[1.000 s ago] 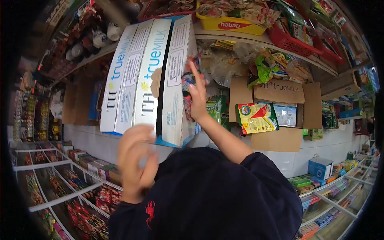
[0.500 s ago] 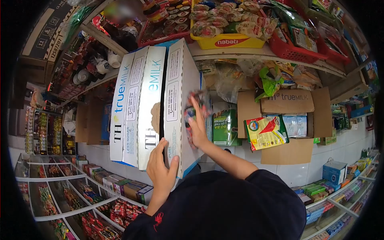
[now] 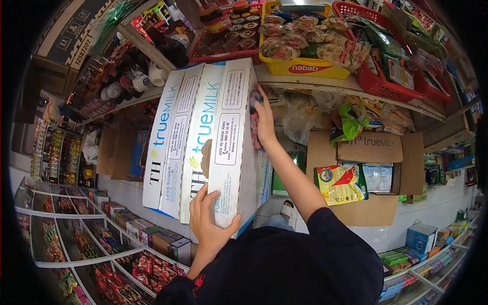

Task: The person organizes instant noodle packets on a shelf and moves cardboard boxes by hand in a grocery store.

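Observation:
Three white TH true MILK cartons stand side by side in front of me, with a torn brown patch on one. My left hand spans the near end of the rightmost carton, thumb on one side and fingers on the other. A red and dark patterned cloth lies against the right side of that carton. My right hand presses the cloth there, fingers pointing up and partly blurred.
Above are a yellow nabati tray and a red basket on the shelf. An open brown carton with packets stands at right. Glass display cases flank me at lower left.
My right hand and the cloth have moved up along the carton's side. The cartons now stand closer together, and my left hand has spread its grip over the near end.

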{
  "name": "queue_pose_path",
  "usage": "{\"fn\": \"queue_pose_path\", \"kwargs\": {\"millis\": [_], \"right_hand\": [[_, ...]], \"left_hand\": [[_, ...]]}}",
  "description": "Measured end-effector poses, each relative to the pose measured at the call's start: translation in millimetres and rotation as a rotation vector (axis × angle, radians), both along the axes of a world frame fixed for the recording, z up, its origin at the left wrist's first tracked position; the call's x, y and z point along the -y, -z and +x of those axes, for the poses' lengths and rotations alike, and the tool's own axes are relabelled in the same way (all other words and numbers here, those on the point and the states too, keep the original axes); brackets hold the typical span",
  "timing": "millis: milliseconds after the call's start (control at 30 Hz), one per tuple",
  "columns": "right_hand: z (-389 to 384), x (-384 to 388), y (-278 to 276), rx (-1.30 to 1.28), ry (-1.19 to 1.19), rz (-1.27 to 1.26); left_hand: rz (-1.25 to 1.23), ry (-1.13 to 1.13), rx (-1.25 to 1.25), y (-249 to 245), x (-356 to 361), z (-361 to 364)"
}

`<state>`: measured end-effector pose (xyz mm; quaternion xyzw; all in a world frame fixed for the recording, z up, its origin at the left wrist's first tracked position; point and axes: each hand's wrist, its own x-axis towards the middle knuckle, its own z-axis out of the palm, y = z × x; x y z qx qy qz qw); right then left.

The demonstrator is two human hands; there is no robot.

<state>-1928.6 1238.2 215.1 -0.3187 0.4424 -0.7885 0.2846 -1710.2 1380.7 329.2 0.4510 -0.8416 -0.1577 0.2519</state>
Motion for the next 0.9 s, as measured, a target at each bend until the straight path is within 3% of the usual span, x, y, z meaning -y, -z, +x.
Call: {"fn": "queue_pose_path", "kwargs": {"millis": [100,200,300,367,400,533,633,700,767,833,900], "right_hand": [[-20,22,-43,-0.111,-0.032,-0.134],[-37,49,-31,0.081,-0.073,-0.161],[-33,50,13,0.206,-0.045,-0.039],[-22,38,57,-0.017,0.097,0.224],[-11,25,72,-0.009,0.121,0.296],[35,-53,57,0.181,0.085,0.327],[49,-89,35,-0.068,0.076,0.282],[53,-112,-5,-0.124,0.010,0.066],[45,-137,-46,-0.359,-0.178,0.023],[47,-156,-90,-0.740,-0.272,-0.174],[64,-166,-116,-0.908,-0.385,-0.178]], "left_hand": [[-0.027,-0.008,-0.035,1,-1,2],[-0.028,-0.002,-0.053,0,-1,2],[-0.031,0.002,-0.049,-2,-1,2],[-0.025,0.004,-0.054,-3,0,1],[-0.026,0.011,-0.041,-4,0,1],[-0.001,0.020,-0.072,0,-3,2],[0.071,0.037,-0.143,-3,-3,3],[0.126,0.087,-0.315,0,-1,7],[0.196,0.141,-0.456,4,0,13],[0.632,0.226,-1.100,-2,-2,13],[0.620,0.279,-1.092,0,0,14]]}}
